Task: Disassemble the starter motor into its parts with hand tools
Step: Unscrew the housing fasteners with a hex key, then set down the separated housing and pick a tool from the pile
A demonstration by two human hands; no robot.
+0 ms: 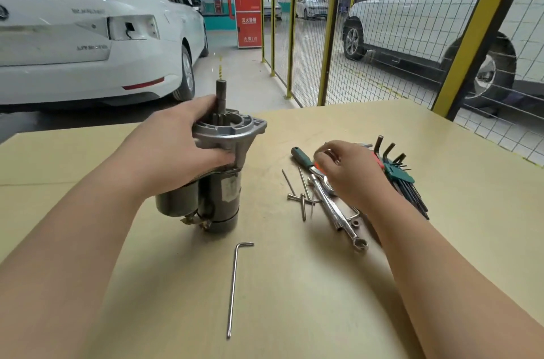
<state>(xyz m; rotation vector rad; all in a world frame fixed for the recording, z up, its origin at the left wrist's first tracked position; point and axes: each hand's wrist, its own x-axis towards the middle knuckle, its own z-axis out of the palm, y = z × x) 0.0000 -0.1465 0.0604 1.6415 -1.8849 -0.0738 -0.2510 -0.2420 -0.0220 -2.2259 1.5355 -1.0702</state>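
The starter motor (223, 182) stands upright on the wooden table (294, 285), shaft pointing up. My left hand (179, 149) grips its aluminium nose housing (235, 132) from the left. My right hand (350, 173) hovers over the tool pile, fingers curled; whether it pinches something small I cannot tell. Under it lie a green-handled screwdriver (301, 155) and a chrome wrench (338, 211). Long bolts (301, 197) lie beside them. A long hex key (235, 285) lies alone in front of the motor.
A set of hex keys in a green holder (400, 176) lies at the right of the pile. A yellow mesh fence (382, 35) runs behind the table. White cars (88, 29) stand beyond.
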